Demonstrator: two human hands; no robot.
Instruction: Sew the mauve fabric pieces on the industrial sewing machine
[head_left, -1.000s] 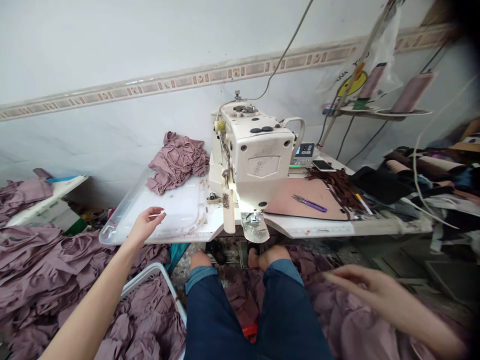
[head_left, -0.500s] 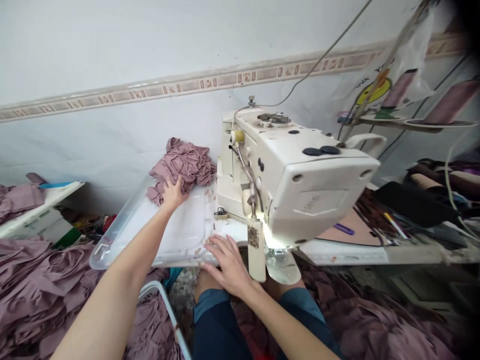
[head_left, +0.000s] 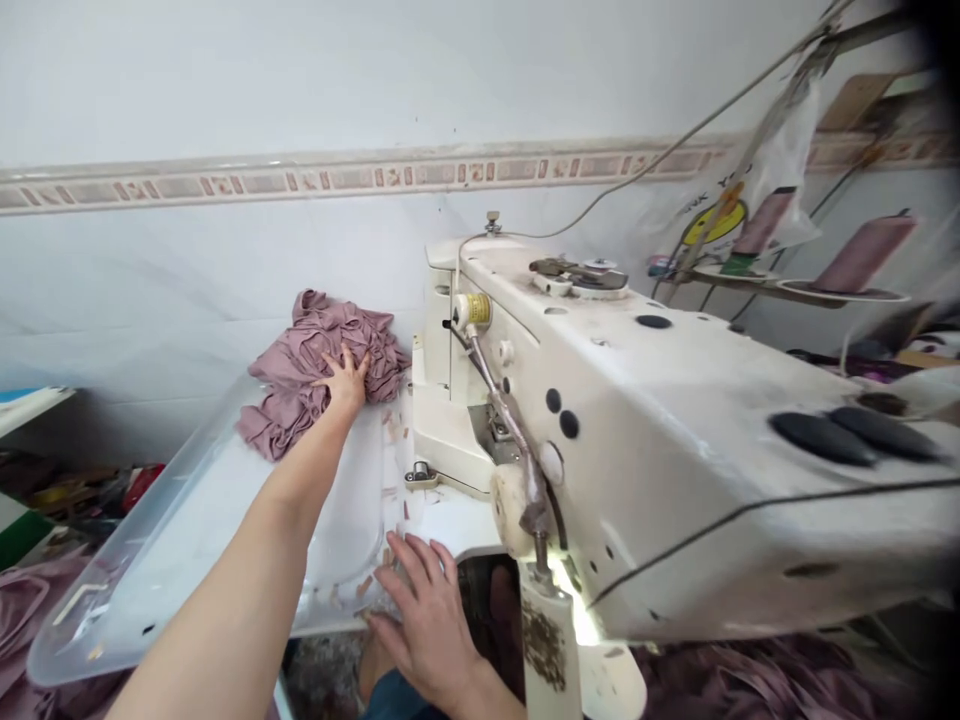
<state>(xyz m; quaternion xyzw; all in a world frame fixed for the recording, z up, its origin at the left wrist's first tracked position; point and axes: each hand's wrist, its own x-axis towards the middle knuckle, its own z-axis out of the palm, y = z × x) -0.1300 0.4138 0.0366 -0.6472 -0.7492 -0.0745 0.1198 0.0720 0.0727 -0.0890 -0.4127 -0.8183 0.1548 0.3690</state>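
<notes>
A crumpled heap of mauve fabric pieces (head_left: 300,350) lies at the far end of a clear plastic tray (head_left: 97,590), close to the wall. My left hand (head_left: 345,382) rests on the heap with its fingers spread, pressing into the cloth. Nearer to me, my right hand (head_left: 431,610) is over the front edge of the white table (head_left: 454,520), palm down, fingers stretched and holding nothing. Just right of it stands a white industrial sewing machine (head_left: 600,400) with its lamp lit.
A small metal bobbin part (head_left: 421,474) sits by the machine base. Mauve thread cones (head_left: 862,255) stand on a rack at the right. More mauve fabric (head_left: 750,680) lies below the table. Fabric scraps (head_left: 365,585) dot the tray edge.
My view has moved closer to the table, so the machine looms larger. My left hand has reached farther onto the fabric heap. My right hand stays by the table edge.
</notes>
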